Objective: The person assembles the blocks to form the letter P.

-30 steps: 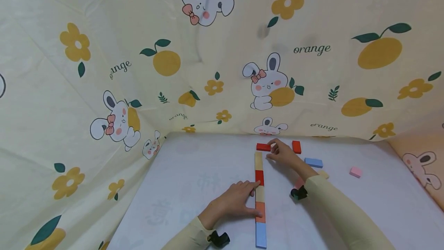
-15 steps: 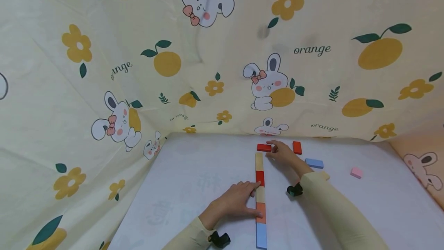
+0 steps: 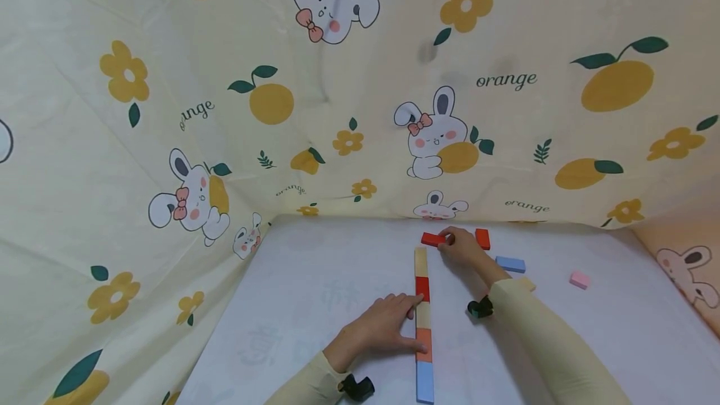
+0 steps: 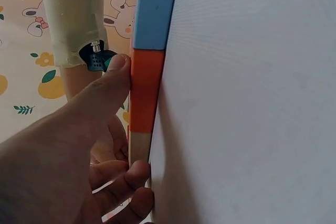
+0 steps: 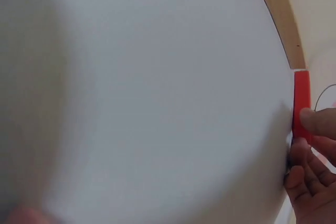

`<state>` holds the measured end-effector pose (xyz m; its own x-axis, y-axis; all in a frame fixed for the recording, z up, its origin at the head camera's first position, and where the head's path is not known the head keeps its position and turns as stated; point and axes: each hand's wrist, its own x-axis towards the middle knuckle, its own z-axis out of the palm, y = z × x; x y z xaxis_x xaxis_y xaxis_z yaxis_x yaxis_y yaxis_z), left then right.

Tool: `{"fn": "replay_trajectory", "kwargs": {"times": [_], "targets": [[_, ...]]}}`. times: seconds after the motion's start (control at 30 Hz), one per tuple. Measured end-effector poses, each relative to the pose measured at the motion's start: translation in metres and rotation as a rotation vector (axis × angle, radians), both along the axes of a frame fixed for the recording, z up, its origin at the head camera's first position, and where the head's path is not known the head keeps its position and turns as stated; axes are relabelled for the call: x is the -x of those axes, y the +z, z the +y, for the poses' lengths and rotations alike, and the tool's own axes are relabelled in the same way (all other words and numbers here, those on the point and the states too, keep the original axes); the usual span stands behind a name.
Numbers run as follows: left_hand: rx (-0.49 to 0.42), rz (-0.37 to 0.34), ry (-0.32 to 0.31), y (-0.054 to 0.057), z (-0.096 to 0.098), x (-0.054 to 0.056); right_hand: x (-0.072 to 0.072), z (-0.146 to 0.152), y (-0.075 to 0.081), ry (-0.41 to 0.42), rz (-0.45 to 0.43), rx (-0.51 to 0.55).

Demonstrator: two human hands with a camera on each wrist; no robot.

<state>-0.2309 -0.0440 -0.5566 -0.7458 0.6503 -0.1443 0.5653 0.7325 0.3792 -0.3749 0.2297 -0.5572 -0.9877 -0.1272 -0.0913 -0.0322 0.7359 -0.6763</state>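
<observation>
A straight row of coloured wooden blocks runs away from the person: a blue block [image 3: 424,383], an orange block [image 3: 425,337], a plain block [image 3: 422,315], a red one [image 3: 422,286] and a plain far-end block [image 3: 420,261]. My left hand [image 3: 378,327] rests along the row's left side, thumb tip on the orange block and index fingertip on the red one. Just past the far end, my right hand [image 3: 465,250] pinches a second red block [image 3: 430,239] by its right end. That block lies crosswise, slightly turned; in the right wrist view the thumb [image 5: 315,120] lies on its face.
To the right lie another red block [image 3: 482,239], a blue block [image 3: 510,264], a plain block [image 3: 527,284] partly behind the right sleeve, and a small pink block [image 3: 579,279]. A printed cloth [image 3: 360,161] rises behind the white table [image 3: 315,267].
The pinched red block has shifted slightly right and turned a little, with the right hand moving along. The right forearm has moved slightly left since the first frame. The left hand stays put.
</observation>
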Motion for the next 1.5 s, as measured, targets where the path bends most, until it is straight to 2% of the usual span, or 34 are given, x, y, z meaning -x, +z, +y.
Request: {"fn": "replay_trajectory", "kwargs": {"times": [0.23, 0.43, 0.63, 0.87, 1.17, 1.5], "targets": [[0.001, 0.019, -0.012, -0.001, 0.001, -0.001, -0.004, 0.012, 0.003, -0.026, -0.021, 0.008], [-0.005, 0.017, -0.014, 0.000, 0.001, -0.001, -0.009, 0.029, 0.009, -0.011, -0.088, 0.004], [0.000, 0.007, 0.004, 0.001, 0.000, 0.000, -0.010, 0.041, 0.013, 0.089, -0.077, -0.016], [0.002, 0.002, 0.002, 0.002, 0.001, 0.000, -0.011, 0.039, 0.012, 0.161, -0.080, -0.036], [-0.004, -0.009, -0.006, 0.000, 0.001, 0.000, -0.014, 0.032, 0.017, 0.195, -0.079, -0.075], [0.002, -0.025, 0.010, 0.000, 0.002, 0.001, -0.014, 0.029, 0.015, 0.183, -0.092, -0.073]]}}
